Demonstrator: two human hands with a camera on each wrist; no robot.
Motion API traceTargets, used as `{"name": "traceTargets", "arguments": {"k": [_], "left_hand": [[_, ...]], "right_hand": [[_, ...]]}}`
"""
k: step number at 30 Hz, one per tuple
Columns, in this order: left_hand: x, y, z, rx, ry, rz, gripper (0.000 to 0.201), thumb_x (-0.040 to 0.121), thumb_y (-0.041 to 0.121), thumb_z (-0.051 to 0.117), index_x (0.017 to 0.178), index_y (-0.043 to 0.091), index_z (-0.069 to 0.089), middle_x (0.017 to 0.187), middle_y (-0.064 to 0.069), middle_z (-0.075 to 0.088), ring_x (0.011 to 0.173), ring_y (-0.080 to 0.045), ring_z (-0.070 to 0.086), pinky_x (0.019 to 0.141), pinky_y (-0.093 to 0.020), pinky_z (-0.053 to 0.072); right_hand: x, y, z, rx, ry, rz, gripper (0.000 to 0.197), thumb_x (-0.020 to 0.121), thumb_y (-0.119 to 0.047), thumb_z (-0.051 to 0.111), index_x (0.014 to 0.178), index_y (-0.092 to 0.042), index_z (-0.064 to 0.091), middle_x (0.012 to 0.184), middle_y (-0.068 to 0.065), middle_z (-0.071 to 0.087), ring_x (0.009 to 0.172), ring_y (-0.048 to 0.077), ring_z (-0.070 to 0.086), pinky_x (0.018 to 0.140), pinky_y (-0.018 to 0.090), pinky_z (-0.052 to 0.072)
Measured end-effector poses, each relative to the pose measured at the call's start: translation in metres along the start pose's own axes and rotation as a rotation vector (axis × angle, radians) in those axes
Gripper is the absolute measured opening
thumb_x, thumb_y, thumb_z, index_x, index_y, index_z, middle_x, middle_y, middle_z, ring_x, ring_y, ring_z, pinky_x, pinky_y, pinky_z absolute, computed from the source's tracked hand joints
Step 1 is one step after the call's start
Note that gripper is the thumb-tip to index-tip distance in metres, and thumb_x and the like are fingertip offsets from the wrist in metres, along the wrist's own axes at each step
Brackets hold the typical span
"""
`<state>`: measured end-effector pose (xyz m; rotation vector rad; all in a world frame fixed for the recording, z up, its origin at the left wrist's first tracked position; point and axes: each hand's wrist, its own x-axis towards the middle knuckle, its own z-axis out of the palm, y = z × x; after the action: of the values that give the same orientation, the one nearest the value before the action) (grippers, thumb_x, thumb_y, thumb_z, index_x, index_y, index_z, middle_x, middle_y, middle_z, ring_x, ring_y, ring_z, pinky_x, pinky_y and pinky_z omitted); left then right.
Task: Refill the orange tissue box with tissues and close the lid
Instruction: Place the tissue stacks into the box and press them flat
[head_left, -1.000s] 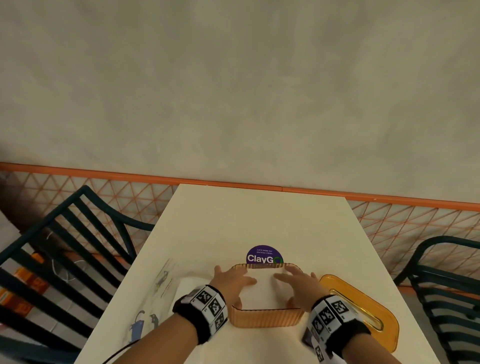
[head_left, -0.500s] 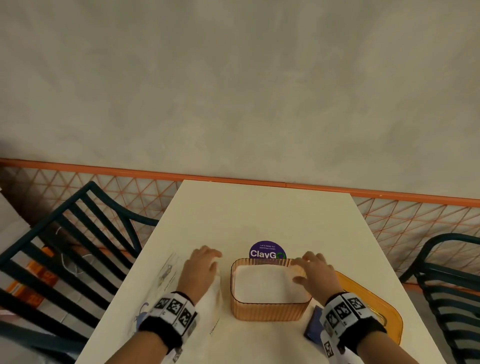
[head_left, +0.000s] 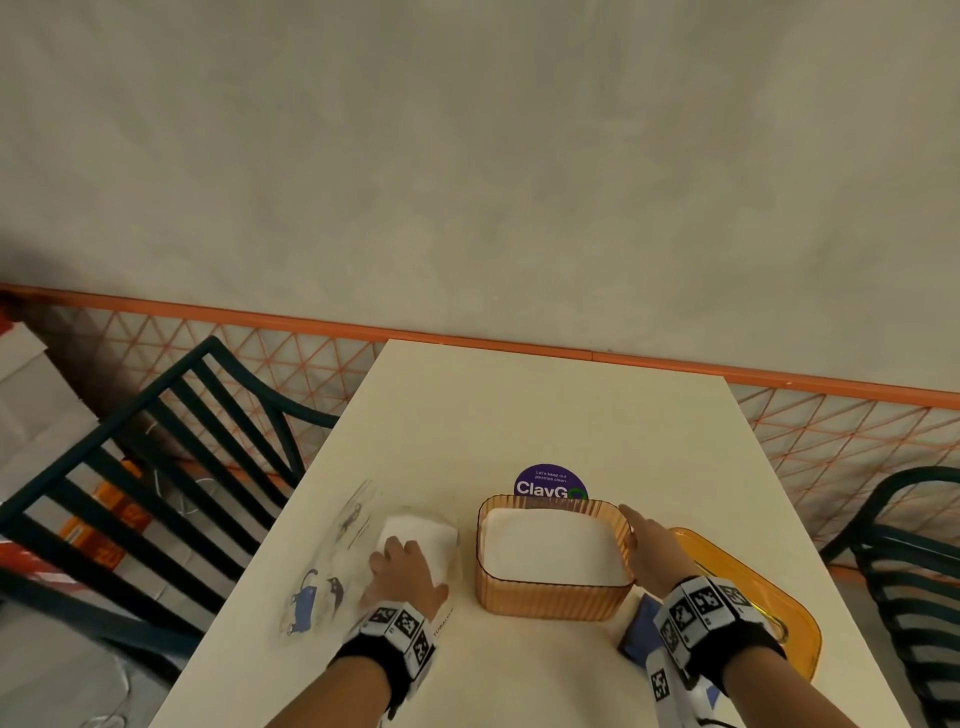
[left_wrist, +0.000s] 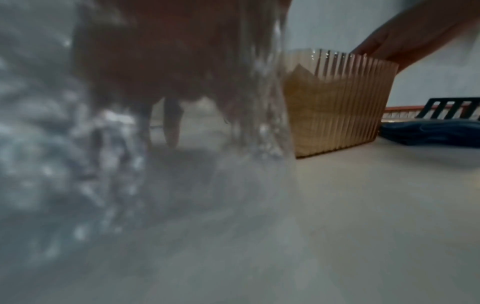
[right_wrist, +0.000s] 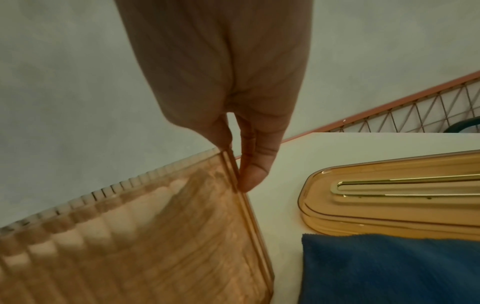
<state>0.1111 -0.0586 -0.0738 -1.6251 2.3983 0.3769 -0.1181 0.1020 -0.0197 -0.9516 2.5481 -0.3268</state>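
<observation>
The orange ribbed tissue box stands uncovered on the table, filled with a flat stack of white tissues. My right hand lies with straight fingers along the box's right wall; in the right wrist view its fingertips touch the rim of the box. My left hand rests left of the box, its fingers curled over a white tissue pack inside a clear wrapper. The orange lid lies flat to the right. The left wrist view shows the fingers blurred through plastic, beside the box.
The clear wrapper with cat prints spreads toward the table's left edge. A blue cloth lies under my right wrist. A purple round sticker sits behind the box. Dark green chairs stand at left and right.
Both hands left the tissues in the box. My left hand moved left onto the tissue pack and curled its fingers. My right hand moved to the box's right wall.
</observation>
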Motion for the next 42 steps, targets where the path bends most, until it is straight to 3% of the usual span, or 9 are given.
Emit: {"name": "traceTargets", "arguments": {"k": [6, 12, 17, 24, 28, 32, 36, 39, 42], "left_hand": [[0.001, 0.002, 0.004, 0.014, 0.029, -0.026, 0.037, 0.095, 0.033, 0.04, 0.125, 0.011, 0.04, 0.13, -0.009, 0.038, 0.118, -0.027, 0.043, 0.096, -0.038, 0.048], [0.002, 0.004, 0.007, 0.025, -0.007, -0.013, 0.055, 0.087, 0.048, 0.054, 0.124, 0.011, 0.039, 0.129, -0.009, 0.04, 0.12, -0.028, 0.044, 0.095, -0.038, 0.049], [0.001, 0.012, 0.003, 0.015, -0.04, -0.055, 0.039, 0.093, 0.029, 0.047, 0.125, 0.008, 0.042, 0.13, -0.011, 0.044, 0.122, -0.032, 0.048, 0.098, -0.044, 0.048], [0.002, 0.004, -0.006, -0.041, -0.004, 0.006, 0.035, 0.094, 0.013, 0.046, 0.128, 0.008, 0.039, 0.135, -0.009, 0.044, 0.12, -0.021, 0.054, 0.099, -0.028, 0.046], [-0.001, -0.008, -0.025, -0.166, 0.037, 0.0, 0.034, 0.098, 0.016, 0.033, 0.13, 0.01, 0.043, 0.137, -0.008, 0.048, 0.124, -0.022, 0.051, 0.101, -0.029, 0.041], [-0.011, -0.028, -0.067, -0.362, 0.103, -0.018, 0.038, 0.097, 0.023, 0.039, 0.132, 0.01, 0.047, 0.134, -0.01, 0.054, 0.12, -0.027, 0.053, 0.097, -0.034, 0.044], [-0.027, -0.041, -0.109, -0.582, 0.304, 0.089, 0.015, 0.089, 0.019, 0.049, 0.087, 0.008, 0.059, 0.087, -0.011, 0.066, 0.082, -0.031, 0.061, 0.072, -0.034, 0.048], [-0.039, -0.033, -0.135, -0.705, 0.382, 0.185, 0.02, 0.086, 0.012, 0.052, 0.067, 0.008, 0.049, 0.061, -0.003, 0.049, 0.059, -0.019, 0.047, 0.054, -0.026, 0.034], [-0.055, -0.012, -0.153, -0.823, 0.42, 0.297, 0.028, 0.086, 0.011, 0.053, 0.06, 0.015, 0.043, 0.056, 0.002, 0.041, 0.052, -0.012, 0.036, 0.051, -0.022, 0.028]], "right_hand": [[-0.002, 0.001, 0.001, -0.013, 0.001, -0.007, 0.055, 0.098, -0.007, 0.033, 0.149, -0.02, 0.016, 0.132, 0.013, 0.05, 0.115, 0.026, 0.055, 0.092, 0.034, 0.052], [-0.002, 0.0, 0.001, -0.05, -0.006, -0.01, 0.058, 0.097, -0.006, 0.034, 0.149, -0.021, 0.012, 0.126, 0.012, 0.053, 0.112, 0.024, 0.056, 0.09, 0.03, 0.052], [-0.004, -0.002, 0.001, -0.052, -0.007, -0.006, 0.062, 0.096, -0.005, 0.038, 0.15, -0.021, 0.01, 0.125, 0.011, 0.054, 0.112, 0.022, 0.055, 0.09, 0.026, 0.049], [-0.006, -0.003, -0.002, -0.051, -0.021, -0.021, 0.062, 0.097, -0.004, 0.037, 0.15, -0.019, 0.01, 0.127, 0.012, 0.053, 0.114, 0.023, 0.055, 0.091, 0.025, 0.048], [-0.006, 0.001, -0.005, -0.028, -0.069, -0.049, 0.057, 0.099, -0.009, 0.032, 0.15, -0.02, 0.01, 0.124, 0.013, 0.055, 0.109, 0.024, 0.058, 0.09, 0.03, 0.053], [-0.008, 0.003, -0.023, 0.035, -0.072, -0.083, 0.053, 0.101, -0.021, 0.034, 0.15, -0.02, 0.014, 0.132, 0.014, 0.049, 0.116, 0.025, 0.054, 0.098, 0.03, 0.044], [-0.016, -0.019, -0.049, 0.315, 0.091, -0.182, 0.047, 0.099, -0.018, 0.041, 0.145, -0.016, 0.031, 0.112, 0.01, 0.059, 0.092, 0.022, 0.059, 0.084, 0.031, 0.048], [-0.029, -0.058, -0.062, 0.644, -0.071, -0.223, 0.042, 0.099, -0.021, 0.039, 0.141, -0.016, 0.033, 0.099, 0.012, 0.067, 0.072, 0.022, 0.062, 0.066, 0.032, 0.052], [-0.051, -0.095, -0.067, 0.941, -0.291, -0.234, 0.037, 0.1, -0.032, 0.036, 0.135, -0.021, 0.032, 0.096, 0.018, 0.07, 0.073, 0.026, 0.067, 0.068, 0.034, 0.054]]}}
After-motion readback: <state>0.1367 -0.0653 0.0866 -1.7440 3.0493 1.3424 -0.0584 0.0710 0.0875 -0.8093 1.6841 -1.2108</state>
